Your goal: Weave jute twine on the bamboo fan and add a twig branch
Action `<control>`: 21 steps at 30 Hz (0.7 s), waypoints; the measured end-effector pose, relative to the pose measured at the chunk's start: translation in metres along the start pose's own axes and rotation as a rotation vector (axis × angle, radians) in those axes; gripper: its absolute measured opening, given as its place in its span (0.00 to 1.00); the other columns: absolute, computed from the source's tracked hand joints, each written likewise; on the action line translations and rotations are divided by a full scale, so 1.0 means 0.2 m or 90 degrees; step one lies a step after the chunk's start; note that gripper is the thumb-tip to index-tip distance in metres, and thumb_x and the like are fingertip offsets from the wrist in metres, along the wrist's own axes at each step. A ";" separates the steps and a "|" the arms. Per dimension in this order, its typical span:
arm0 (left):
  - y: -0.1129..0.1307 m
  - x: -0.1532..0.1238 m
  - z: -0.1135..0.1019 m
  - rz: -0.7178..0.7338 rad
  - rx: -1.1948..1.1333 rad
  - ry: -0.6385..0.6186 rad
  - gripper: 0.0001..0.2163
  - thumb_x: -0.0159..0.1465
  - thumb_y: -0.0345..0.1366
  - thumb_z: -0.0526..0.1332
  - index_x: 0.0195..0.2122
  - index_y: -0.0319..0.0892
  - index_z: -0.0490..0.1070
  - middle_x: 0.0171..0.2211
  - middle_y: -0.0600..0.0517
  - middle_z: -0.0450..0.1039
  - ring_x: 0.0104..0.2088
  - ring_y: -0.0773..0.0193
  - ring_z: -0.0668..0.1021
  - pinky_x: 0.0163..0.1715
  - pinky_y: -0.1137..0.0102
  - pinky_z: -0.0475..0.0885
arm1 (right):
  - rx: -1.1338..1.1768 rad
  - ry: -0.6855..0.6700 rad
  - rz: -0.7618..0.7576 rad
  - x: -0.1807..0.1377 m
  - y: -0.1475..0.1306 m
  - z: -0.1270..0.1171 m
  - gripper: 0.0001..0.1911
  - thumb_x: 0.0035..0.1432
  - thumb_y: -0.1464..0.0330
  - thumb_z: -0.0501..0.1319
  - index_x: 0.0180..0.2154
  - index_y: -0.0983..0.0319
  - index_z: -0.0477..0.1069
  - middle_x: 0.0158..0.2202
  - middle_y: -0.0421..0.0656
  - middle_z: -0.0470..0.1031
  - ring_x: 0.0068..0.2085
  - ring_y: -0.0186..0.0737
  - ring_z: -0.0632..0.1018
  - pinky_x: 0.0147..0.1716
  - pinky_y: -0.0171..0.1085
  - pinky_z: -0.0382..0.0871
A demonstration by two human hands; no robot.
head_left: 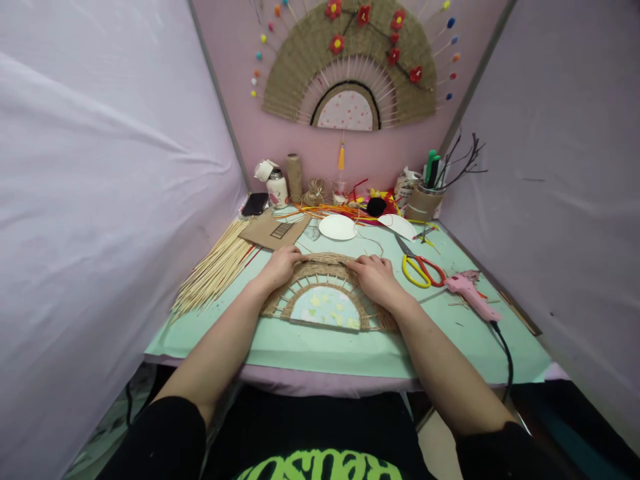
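Two hands [284,265] hold a woven fan [327,303]

Far left of the fingers, a pile of thin sticks [215,270] lies on the green worktop [310,350], maybe to be easy to grab. Past the left fingers, a dark phone [255,204] sits near a white bottle [278,192]. Just beyond those fingers is brown cardboard [263,229] with dark stripes like a bar code, too small to read.

The left hand is bent, with its fingers close together on the fan's far edge. The fan lies flat on the worktop, between and under the hands, and its pale patterned half circle is on the near side of the fingers. Straight past the fingers lies a white oval [338,227]. High above, a big fan [283,83] with red flowers hangs on the wall, perhaps to look at. Below the fingers, a black shirt [320,420] has green letters that look like "REUSO"; the rest is hard to read.

The right hand [374,275] holds the same edge, fingers narrow. I cannot tell if the tips pinch or press. One hand on each side probably stops the fan turning.

Right of these fingers are scissors [429,275], handles toward the person, likely for easy picking up. Farther right lies a pink glue gun [473,297].
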State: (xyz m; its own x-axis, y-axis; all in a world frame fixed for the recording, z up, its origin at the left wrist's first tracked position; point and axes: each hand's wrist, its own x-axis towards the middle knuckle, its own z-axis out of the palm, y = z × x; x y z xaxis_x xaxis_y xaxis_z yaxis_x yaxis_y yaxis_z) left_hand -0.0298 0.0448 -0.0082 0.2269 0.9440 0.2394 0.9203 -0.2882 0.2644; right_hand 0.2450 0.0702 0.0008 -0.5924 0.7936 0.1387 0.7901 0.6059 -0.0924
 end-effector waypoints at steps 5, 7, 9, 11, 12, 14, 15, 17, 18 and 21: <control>0.01 0.00 0.00 -0.003 0.034 -0.009 0.21 0.60 0.24 0.51 0.48 0.48 0.75 0.44 0.47 0.73 0.45 0.58 0.72 0.47 0.62 0.66 | -0.004 -0.001 -0.004 0.00 0.00 0.00 0.22 0.61 0.74 0.48 0.51 0.52 0.70 0.46 0.47 0.71 0.47 0.46 0.65 0.45 0.44 0.49; 0.01 0.00 -0.01 -0.001 0.039 -0.010 0.21 0.60 0.24 0.51 0.48 0.48 0.75 0.44 0.47 0.72 0.45 0.58 0.71 0.46 0.62 0.66 | -0.005 -0.002 -0.007 0.00 -0.01 -0.01 0.21 0.62 0.73 0.48 0.51 0.52 0.69 0.46 0.48 0.71 0.47 0.46 0.65 0.45 0.44 0.49; 0.02 0.00 -0.01 0.002 0.040 -0.016 0.20 0.60 0.25 0.51 0.47 0.48 0.76 0.45 0.47 0.72 0.45 0.58 0.71 0.45 0.62 0.66 | -0.003 -0.001 -0.008 0.00 -0.01 -0.01 0.20 0.63 0.73 0.47 0.51 0.52 0.70 0.46 0.48 0.71 0.48 0.46 0.65 0.45 0.44 0.49; 0.02 -0.01 -0.01 0.003 0.042 -0.023 0.19 0.61 0.26 0.51 0.46 0.49 0.76 0.45 0.48 0.72 0.45 0.57 0.71 0.45 0.61 0.65 | -0.002 -0.002 -0.007 0.00 -0.01 -0.01 0.20 0.63 0.72 0.48 0.51 0.53 0.70 0.46 0.48 0.71 0.48 0.47 0.65 0.45 0.44 0.49; 0.02 -0.01 -0.01 0.002 0.043 -0.026 0.19 0.61 0.26 0.51 0.45 0.49 0.76 0.45 0.48 0.72 0.45 0.57 0.71 0.45 0.61 0.65 | -0.002 -0.004 -0.005 0.00 -0.01 -0.01 0.20 0.62 0.72 0.48 0.51 0.52 0.70 0.46 0.48 0.71 0.48 0.47 0.65 0.45 0.45 0.50; 0.02 -0.01 -0.01 -0.001 0.046 -0.031 0.18 0.61 0.26 0.51 0.45 0.49 0.76 0.45 0.48 0.72 0.44 0.57 0.71 0.45 0.61 0.64 | -0.006 -0.009 -0.002 0.00 -0.01 -0.01 0.21 0.62 0.73 0.48 0.51 0.52 0.70 0.46 0.48 0.71 0.48 0.47 0.65 0.45 0.45 0.50; 0.03 -0.01 -0.01 -0.002 0.048 -0.033 0.18 0.62 0.26 0.51 0.45 0.49 0.76 0.45 0.48 0.72 0.44 0.57 0.71 0.45 0.61 0.64 | -0.006 -0.011 -0.002 0.00 -0.01 -0.01 0.21 0.61 0.74 0.48 0.51 0.52 0.70 0.46 0.48 0.71 0.48 0.47 0.65 0.46 0.45 0.50; 0.03 -0.01 -0.01 -0.002 0.051 -0.036 0.18 0.62 0.27 0.52 0.46 0.49 0.76 0.44 0.48 0.72 0.45 0.57 0.70 0.45 0.62 0.64 | -0.005 -0.013 -0.002 0.00 -0.01 -0.01 0.22 0.61 0.74 0.48 0.51 0.52 0.70 0.46 0.49 0.70 0.48 0.47 0.65 0.46 0.45 0.50; 0.04 -0.01 -0.01 -0.003 0.052 -0.037 0.18 0.62 0.27 0.52 0.46 0.49 0.76 0.44 0.48 0.71 0.45 0.57 0.70 0.45 0.62 0.64 | -0.002 -0.014 -0.002 0.00 -0.01 -0.01 0.22 0.61 0.74 0.48 0.51 0.52 0.70 0.46 0.49 0.70 0.48 0.47 0.65 0.46 0.45 0.50; 0.04 -0.01 -0.02 -0.007 0.055 -0.039 0.18 0.61 0.26 0.52 0.46 0.49 0.76 0.44 0.48 0.71 0.46 0.57 0.70 0.45 0.62 0.64 | 0.005 -0.013 -0.004 0.00 -0.01 -0.02 0.22 0.62 0.74 0.47 0.51 0.53 0.71 0.45 0.50 0.70 0.47 0.47 0.65 0.46 0.45 0.50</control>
State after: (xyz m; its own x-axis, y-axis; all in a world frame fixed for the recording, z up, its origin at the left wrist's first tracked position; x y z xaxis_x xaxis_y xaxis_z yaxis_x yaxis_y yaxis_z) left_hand -0.0235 0.0393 -0.0030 0.2328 0.9560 0.1782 0.9464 -0.2649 0.1850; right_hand 0.2436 0.0677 0.0044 -0.5999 0.7911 0.1195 0.7856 0.6108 -0.0992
